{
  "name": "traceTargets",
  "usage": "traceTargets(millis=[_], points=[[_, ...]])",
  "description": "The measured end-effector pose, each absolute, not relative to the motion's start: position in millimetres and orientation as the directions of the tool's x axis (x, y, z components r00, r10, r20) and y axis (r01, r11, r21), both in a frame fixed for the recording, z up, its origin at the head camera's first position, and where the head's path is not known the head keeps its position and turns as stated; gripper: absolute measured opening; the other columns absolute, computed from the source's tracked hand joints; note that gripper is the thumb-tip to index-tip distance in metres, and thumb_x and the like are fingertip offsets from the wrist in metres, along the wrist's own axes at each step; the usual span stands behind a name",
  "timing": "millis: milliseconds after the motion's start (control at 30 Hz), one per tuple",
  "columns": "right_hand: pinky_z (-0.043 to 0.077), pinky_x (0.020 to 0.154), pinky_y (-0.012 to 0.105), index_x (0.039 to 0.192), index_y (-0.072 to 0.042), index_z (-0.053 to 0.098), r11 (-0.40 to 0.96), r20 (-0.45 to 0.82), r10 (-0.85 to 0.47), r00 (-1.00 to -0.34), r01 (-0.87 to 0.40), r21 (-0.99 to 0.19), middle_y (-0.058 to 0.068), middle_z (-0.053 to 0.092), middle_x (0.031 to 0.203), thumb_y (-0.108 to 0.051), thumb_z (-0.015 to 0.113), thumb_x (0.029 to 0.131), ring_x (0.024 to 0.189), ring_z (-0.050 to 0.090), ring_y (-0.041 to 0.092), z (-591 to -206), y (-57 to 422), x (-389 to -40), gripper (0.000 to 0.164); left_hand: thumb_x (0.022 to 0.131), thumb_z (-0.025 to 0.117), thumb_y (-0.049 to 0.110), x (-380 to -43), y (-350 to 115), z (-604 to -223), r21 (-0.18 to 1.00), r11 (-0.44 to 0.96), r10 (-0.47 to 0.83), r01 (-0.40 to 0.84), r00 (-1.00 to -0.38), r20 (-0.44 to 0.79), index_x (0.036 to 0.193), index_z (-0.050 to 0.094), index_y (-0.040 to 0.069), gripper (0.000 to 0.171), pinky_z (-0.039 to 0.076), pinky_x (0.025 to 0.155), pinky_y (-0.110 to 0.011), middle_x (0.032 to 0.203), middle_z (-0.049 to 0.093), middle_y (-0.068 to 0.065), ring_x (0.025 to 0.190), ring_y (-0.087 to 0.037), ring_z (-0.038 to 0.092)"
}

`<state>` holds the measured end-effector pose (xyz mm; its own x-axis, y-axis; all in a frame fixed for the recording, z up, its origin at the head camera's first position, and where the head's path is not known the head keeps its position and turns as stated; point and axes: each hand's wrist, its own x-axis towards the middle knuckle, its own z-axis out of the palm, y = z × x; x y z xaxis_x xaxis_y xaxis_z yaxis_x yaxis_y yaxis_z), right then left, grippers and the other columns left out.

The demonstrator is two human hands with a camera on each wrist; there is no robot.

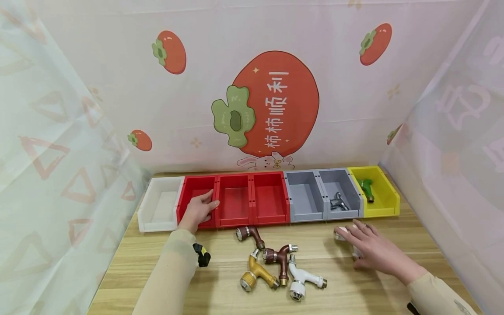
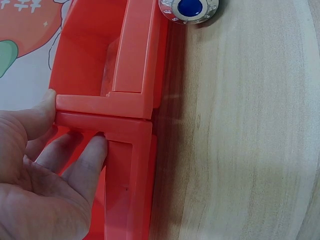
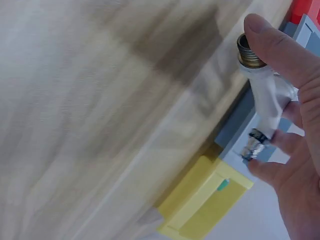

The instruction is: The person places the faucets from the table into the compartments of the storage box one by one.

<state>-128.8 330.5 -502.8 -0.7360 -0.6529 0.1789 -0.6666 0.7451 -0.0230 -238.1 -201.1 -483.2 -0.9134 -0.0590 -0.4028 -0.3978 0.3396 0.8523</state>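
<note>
My left hand (image 1: 197, 211) is at the leftmost red bin (image 1: 194, 185). Its thumb and fingers pinch the side wall where this bin meets the red bin beside it (image 1: 234, 199); in the left wrist view the fingers reach inside. In my right hand (image 1: 376, 248) is a white faucet (image 3: 267, 95) with a threaded metal end, held above the wood table in front of the yellow bin (image 1: 387, 192). The thumb lies by the threaded end, while the other fingers curl around the body and the metal spout tip.
On the table (image 1: 220, 302) lie two brown faucets (image 1: 282, 258), a gold faucet (image 1: 257, 271) and another white faucet (image 1: 301, 278). The bin row continues with a white bin (image 1: 157, 225) and grey bins (image 1: 305, 216). A silver faucet (image 1: 338, 202) and a green faucet (image 1: 367, 189) lie in bins.
</note>
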Motion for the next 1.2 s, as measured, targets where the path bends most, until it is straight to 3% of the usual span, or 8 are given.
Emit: traceTargets(millis=[67, 167, 267, 367, 433, 533, 833, 1200], points=[[0.037, 0.109, 0.069, 0.156, -0.02, 0.043, 0.734, 0.193, -0.667, -0.72, -0.679, 0.008, 0.02, 0.058, 0.143, -0.036, 0.096, 0.057, 0.132, 0.048, 0.054, -501.6, 327.3, -133.5, 0.113, 0.102, 0.065, 0.028, -238.1, -200.9, -483.4, 0.851, 0.34, -0.063, -0.4, -0.913, -0.404, 0.163, 0.03, 0.025, 0.07, 0.049, 0.105, -0.053, 0.164, 0.035, -0.011, 0.142, -0.038, 0.044], [0.013, 0.125, 0.059, 0.157, -0.019, 0.041, 0.709, 0.225, -0.695, -0.683, -0.703, 0.059, 0.021, 0.055, 0.147, -0.034, 0.097, 0.057, 0.136, 0.045, 0.052, -499.8, 322.1, -141.2, 0.116, 0.102, 0.064, 0.028, -237.8, -200.7, -483.8, 0.849, 0.346, -0.062, -0.398, -0.913, -0.403, 0.162, 0.03, 0.025, 0.069, 0.049, 0.106, -0.053, 0.165, 0.035, -0.011, 0.142, -0.038, 0.045], [-0.005, 0.126, 0.046, 0.156, -0.017, 0.042, 0.68, 0.255, -0.723, -0.642, -0.727, 0.098, 0.022, 0.053, 0.149, -0.032, 0.098, 0.055, 0.138, 0.044, 0.051, -496.9, 316.6, -148.3, 0.117, 0.103, 0.063, 0.027, -238.0, -200.6, -483.8, 0.849, 0.351, -0.063, -0.395, -0.915, -0.4, 0.162, 0.03, 0.025, 0.069, 0.049, 0.106, -0.053, 0.165, 0.035, -0.011, 0.142, -0.037, 0.046], [0.008, 0.127, 0.055, 0.155, -0.015, 0.045, 0.646, 0.28, -0.753, -0.595, -0.748, 0.15, 0.021, 0.054, 0.148, -0.033, 0.099, 0.052, 0.137, 0.044, 0.05, -494.8, 312.5, -155.6, 0.117, 0.102, 0.064, 0.027, -238.3, -200.4, -483.7, 0.849, 0.348, -0.066, -0.397, -0.914, -0.4, 0.162, 0.031, 0.026, 0.068, 0.049, 0.106, -0.052, 0.164, 0.036, -0.01, 0.142, -0.036, 0.046], [0.023, 0.121, 0.062, 0.154, -0.016, 0.046, 0.627, 0.286, -0.77, -0.57, -0.759, 0.177, 0.019, 0.054, 0.148, -0.034, 0.1, 0.052, 0.137, 0.045, 0.05, -493.9, 310.0, -160.1, 0.117, 0.102, 0.064, 0.026, -238.2, -200.3, -483.5, 0.85, 0.347, -0.063, -0.396, -0.914, -0.401, 0.162, 0.03, 0.025, 0.068, 0.049, 0.106, -0.053, 0.165, 0.036, -0.01, 0.142, -0.037, 0.045], [0.032, 0.114, 0.066, 0.155, -0.018, 0.046, 0.607, 0.278, -0.788, -0.55, -0.769, 0.201, 0.018, 0.052, 0.151, -0.031, 0.1, 0.054, 0.139, 0.043, 0.05, -493.0, 306.6, -165.8, 0.115, 0.102, 0.064, 0.027, -238.2, -199.9, -483.3, 0.847, 0.35, -0.065, -0.399, -0.913, -0.403, 0.162, 0.03, 0.025, 0.069, 0.049, 0.106, -0.053, 0.164, 0.036, -0.011, 0.142, -0.037, 0.045], [0.033, 0.113, 0.069, 0.155, -0.018, 0.046, 0.571, 0.281, -0.814, -0.508, -0.787, 0.232, 0.017, 0.048, 0.155, -0.021, 0.099, 0.06, 0.143, 0.038, 0.05, -492.5, 298.0, -179.8, 0.109, 0.103, 0.063, 0.027, -239.2, -200.7, -482.6, 0.84, 0.359, -0.077, -0.407, -0.91, -0.408, 0.162, 0.031, 0.025, 0.068, 0.05, 0.105, -0.053, 0.165, 0.035, -0.011, 0.14, -0.037, 0.046], [0.027, 0.117, 0.067, 0.16, -0.023, 0.036, 0.585, 0.227, -0.81, -0.541, -0.77, 0.255, 0.014, 0.043, 0.159, -0.022, 0.095, 0.071, 0.149, 0.031, 0.045, -488.8, 282.6, -197.0, 0.107, 0.102, 0.064, 0.027, -239.5, -201.1, -483.8, 0.84, 0.358, -0.079, -0.407, -0.91, -0.407, 0.162, 0.031, 0.026, 0.068, 0.05, 0.105, -0.052, 0.164, 0.036, -0.011, 0.14, -0.038, 0.047]])
